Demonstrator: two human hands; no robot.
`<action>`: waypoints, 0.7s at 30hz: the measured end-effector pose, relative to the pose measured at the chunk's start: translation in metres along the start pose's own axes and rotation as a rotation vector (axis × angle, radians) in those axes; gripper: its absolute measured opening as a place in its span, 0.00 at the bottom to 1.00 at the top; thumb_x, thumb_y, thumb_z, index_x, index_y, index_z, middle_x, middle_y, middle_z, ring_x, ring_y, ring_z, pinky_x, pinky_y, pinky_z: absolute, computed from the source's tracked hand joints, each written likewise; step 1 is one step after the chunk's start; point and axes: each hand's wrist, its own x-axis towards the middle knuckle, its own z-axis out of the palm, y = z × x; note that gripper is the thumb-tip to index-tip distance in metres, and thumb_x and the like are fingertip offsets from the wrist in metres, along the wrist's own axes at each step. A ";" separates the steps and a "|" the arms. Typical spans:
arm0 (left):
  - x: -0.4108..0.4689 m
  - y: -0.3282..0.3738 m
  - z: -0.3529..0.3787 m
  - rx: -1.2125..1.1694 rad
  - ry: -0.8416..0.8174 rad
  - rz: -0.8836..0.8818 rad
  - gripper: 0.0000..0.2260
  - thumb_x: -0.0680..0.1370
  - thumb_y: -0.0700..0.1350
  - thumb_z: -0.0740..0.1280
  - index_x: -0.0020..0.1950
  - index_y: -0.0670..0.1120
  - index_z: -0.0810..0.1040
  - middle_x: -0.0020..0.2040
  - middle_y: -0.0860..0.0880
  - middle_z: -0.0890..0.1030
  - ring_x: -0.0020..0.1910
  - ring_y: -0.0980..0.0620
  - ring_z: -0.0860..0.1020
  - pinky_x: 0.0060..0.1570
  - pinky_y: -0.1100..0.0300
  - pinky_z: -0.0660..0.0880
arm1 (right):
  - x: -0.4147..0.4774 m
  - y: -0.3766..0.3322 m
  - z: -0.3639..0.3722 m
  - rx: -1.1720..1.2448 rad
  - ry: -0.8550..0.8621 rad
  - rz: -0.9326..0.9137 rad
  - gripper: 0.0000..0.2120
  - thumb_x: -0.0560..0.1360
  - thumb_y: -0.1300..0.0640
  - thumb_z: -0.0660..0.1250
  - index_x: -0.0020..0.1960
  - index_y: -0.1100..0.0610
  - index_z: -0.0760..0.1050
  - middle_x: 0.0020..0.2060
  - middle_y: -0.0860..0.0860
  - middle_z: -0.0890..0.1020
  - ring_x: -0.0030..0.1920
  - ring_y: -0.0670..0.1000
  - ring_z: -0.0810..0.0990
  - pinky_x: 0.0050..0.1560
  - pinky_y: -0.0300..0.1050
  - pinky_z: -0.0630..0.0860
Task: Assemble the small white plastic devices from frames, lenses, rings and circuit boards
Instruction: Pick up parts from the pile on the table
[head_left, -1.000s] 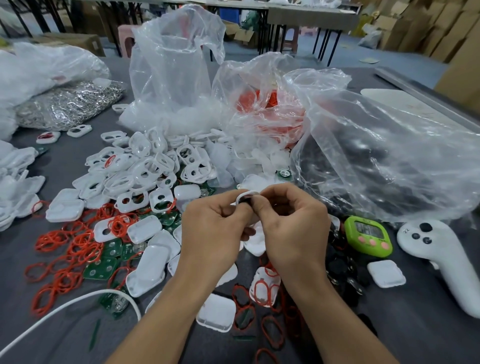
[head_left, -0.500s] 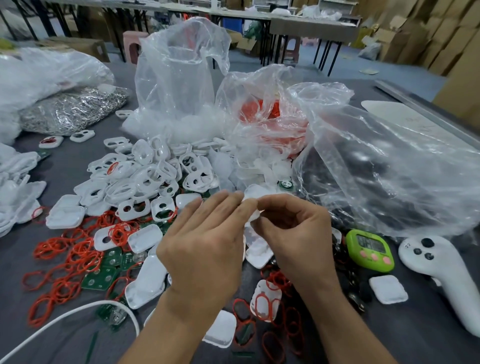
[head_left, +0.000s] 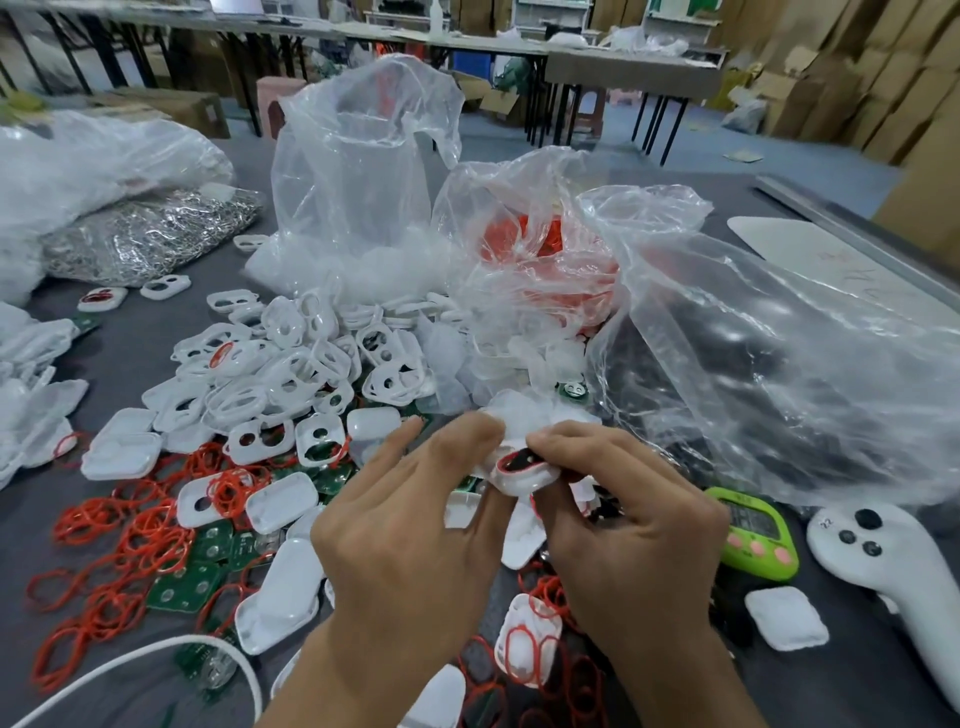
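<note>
Gripping glossy rounded white frame (head_left: 524, 480), right hand (head_left: 623, 530)

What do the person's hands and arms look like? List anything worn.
The left hand and right hand are bare: no gloves, rings or watch show. The left forearm and right forearm are bare too, with no sleeve in view down to the picture's bottom edge.

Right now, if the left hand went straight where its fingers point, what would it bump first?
Likely the clear plastic pieces just past the left hand, beyond the white device the right hand pinches; depth is unclear.
</note>
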 end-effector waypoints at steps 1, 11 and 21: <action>0.000 -0.001 0.000 0.027 -0.010 0.016 0.08 0.78 0.49 0.76 0.52 0.46 0.86 0.46 0.56 0.87 0.52 0.63 0.83 0.58 0.55 0.81 | 0.000 0.002 0.001 -0.011 0.010 0.003 0.05 0.71 0.61 0.77 0.47 0.56 0.88 0.46 0.42 0.86 0.50 0.37 0.84 0.53 0.33 0.78; 0.005 -0.005 0.002 -0.208 -0.415 -0.450 0.06 0.76 0.50 0.72 0.48 0.61 0.86 0.36 0.61 0.85 0.35 0.62 0.82 0.34 0.66 0.76 | 0.010 0.006 -0.002 0.121 -0.350 0.398 0.06 0.70 0.58 0.73 0.42 0.47 0.86 0.34 0.40 0.85 0.36 0.43 0.84 0.36 0.29 0.74; 0.017 -0.009 0.001 -0.630 -0.606 -1.067 0.07 0.77 0.48 0.73 0.42 0.53 0.89 0.34 0.46 0.86 0.25 0.56 0.78 0.27 0.67 0.72 | 0.016 0.012 0.005 0.505 -0.493 0.959 0.08 0.73 0.60 0.72 0.36 0.54 0.83 0.30 0.51 0.82 0.31 0.47 0.78 0.32 0.36 0.74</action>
